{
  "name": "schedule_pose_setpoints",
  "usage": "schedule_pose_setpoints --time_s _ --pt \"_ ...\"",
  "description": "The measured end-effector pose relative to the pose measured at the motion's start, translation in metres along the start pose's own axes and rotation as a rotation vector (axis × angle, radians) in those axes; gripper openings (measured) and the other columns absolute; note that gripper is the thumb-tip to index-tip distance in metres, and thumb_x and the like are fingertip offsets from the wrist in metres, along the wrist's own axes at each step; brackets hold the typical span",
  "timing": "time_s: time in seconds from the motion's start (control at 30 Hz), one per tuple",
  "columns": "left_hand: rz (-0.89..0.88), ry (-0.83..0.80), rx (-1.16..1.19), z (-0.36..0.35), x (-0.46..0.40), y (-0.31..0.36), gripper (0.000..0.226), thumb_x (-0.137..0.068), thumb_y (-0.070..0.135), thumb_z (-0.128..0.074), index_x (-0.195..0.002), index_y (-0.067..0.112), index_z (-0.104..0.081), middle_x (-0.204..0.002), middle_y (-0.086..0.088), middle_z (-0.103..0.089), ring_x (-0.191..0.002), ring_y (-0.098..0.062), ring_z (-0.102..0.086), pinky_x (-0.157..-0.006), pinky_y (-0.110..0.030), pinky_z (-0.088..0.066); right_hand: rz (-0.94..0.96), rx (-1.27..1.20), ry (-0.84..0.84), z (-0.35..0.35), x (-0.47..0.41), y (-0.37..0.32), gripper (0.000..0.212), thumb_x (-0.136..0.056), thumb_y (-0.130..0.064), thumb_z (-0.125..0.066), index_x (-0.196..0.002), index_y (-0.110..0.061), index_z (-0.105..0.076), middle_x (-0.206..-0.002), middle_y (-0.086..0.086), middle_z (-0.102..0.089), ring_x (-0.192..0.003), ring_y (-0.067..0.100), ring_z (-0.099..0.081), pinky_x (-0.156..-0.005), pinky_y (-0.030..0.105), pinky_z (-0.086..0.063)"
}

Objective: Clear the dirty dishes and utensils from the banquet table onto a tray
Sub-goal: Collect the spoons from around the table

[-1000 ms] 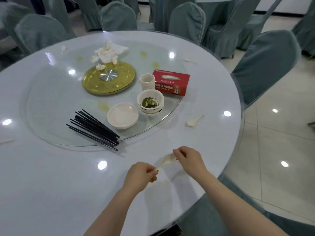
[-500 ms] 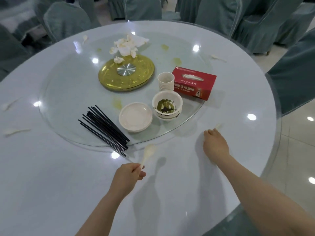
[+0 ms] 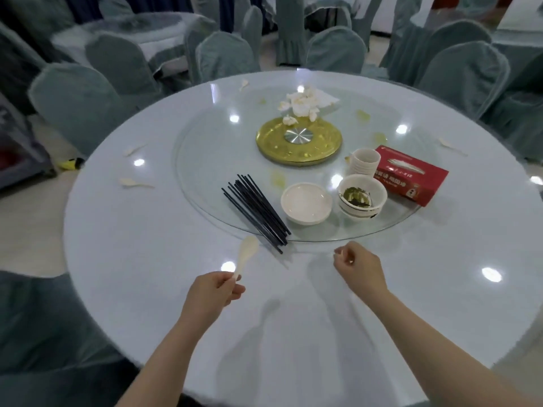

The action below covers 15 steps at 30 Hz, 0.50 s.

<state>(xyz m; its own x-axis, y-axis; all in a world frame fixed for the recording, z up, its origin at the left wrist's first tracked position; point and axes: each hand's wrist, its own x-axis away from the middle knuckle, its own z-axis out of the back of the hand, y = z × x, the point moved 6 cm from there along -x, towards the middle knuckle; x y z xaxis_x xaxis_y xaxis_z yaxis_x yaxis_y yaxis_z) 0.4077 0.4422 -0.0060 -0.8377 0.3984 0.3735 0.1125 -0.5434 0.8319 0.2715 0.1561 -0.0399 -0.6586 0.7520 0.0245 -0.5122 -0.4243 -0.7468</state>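
One white spoon point(image 3: 245, 254) is pinched by its handle in the left hand point(image 3: 213, 292), just beside the near tips of the black chopsticks point(image 3: 256, 208); it is judged light, rigid and slippery. The right hand point(image 3: 360, 267), fingers curled, appears to hold nothing.

The light is even, cool and fairly bright, coming from overhead lamps that show as small white glare spots scattered over the glossy white counter point(image 3: 147, 289) and the glass turntable point(image 3: 211, 160). Soft, pale shadows of both forearms fall on the counter nearer the camera than the turntable. The wide lens bends the counter's rim and stretches the chairs point(image 3: 76, 95) at the edges. Those chairs beyond the turntable look soft and smeared; the chopsticks point(image 3: 255, 210) stay reasonably sharp.
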Motion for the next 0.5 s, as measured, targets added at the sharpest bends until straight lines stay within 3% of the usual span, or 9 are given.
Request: schedule_pose_setpoints --time_s 0.1,0.27,0.37,0.5 --pt "-0.019 0.086 0.077 0.052 0.031 -0.011 0.018 -0.095 0.013 -0.054 -0.087 0.019 -0.070 -0.077 0.001 -0.075 -0.075 -0.011 -0.072 -0.076 -0.028 -0.056 -0.004 -0.240 -0.045 -0.030 0.025 -0.068 0.033 -0.082 -0.022 -0.067 -0.063 -0.017 -0.041 -0.070 0.012 -0.062 -0.072 0.026 -0.063 -0.065 0.036 -0.048" --pt "-0.003 0.235 0.174 0.136 0.090 -0.055 0.016 -0.095 0.017 -0.056 -0.086 0.025 -0.067 -0.073 0.009 -0.075 -0.071 -0.002 -0.070 -0.064 -0.015 -0.051 0.106 -0.524 -0.205 -0.093 0.086 -0.180 0.019 -0.081 -0.030 -0.070 -0.067 -0.020 -0.062 -0.060 -0.010 -0.060 -0.057 0.007 -0.054 -0.055 0.020 -0.045" --pt "0.007 0.284 0.201 0.177 0.126 -0.086 0.014 -0.095 0.017 -0.056 -0.090 0.023 -0.068 -0.076 0.009 -0.075 -0.073 -0.005 -0.071 -0.067 -0.020 -0.054 0.137 -0.657 -0.315 -0.127 0.132 -0.224 0.015 -0.086 -0.013 -0.064 -0.076 -0.023 -0.071 -0.073 -0.018 -0.069 -0.059 -0.001 -0.058 -0.056 0.015 -0.048" --pt "-0.005 0.306 0.224 0.210 0.162 -0.117 0.020 -0.095 0.011 -0.055 -0.087 0.023 -0.069 -0.076 0.005 -0.075 -0.075 -0.012 -0.073 -0.069 -0.022 -0.056 0.146 -0.724 -0.439 -0.163 0.192 -0.267 0.012 -0.084 -0.005 -0.066 -0.086 -0.017 -0.063 -0.088 -0.003 -0.070 -0.062 0.008 -0.064 -0.060 0.018 -0.052"
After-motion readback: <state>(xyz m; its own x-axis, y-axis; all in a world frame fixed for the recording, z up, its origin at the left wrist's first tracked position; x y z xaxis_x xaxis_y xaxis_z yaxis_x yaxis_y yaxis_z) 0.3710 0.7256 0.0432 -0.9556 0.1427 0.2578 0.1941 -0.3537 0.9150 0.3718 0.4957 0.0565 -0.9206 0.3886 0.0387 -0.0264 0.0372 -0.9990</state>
